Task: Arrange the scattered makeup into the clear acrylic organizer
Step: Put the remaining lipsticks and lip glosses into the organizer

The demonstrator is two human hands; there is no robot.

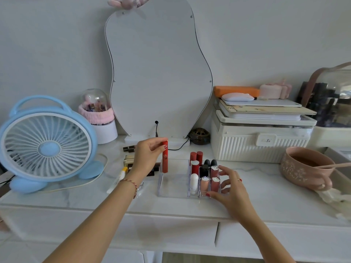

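A clear acrylic organizer [171, 184] sits mid-table. Its right slots hold several upright lipsticks and tubes [204, 172] in red, black, white and pink. My left hand [147, 155] pinches the top of a long red lip tube [164, 157], held upright over the organizer's back left corner; I cannot tell whether its base touches. My right hand [230, 188] rests with spread fingers against the organizer's right front corner, holding nothing. More makeup [131, 160] lies scattered left of the organizer, partly hidden behind my left hand, along with a white tube with a yellow cap [118, 179].
A blue desk fan [47, 145] stands at the left. A pear-shaped mirror [159, 73] leans at the back with its cable. At the right are a cream storage box [260, 141] and a pink bowl with a spoon [303, 167].
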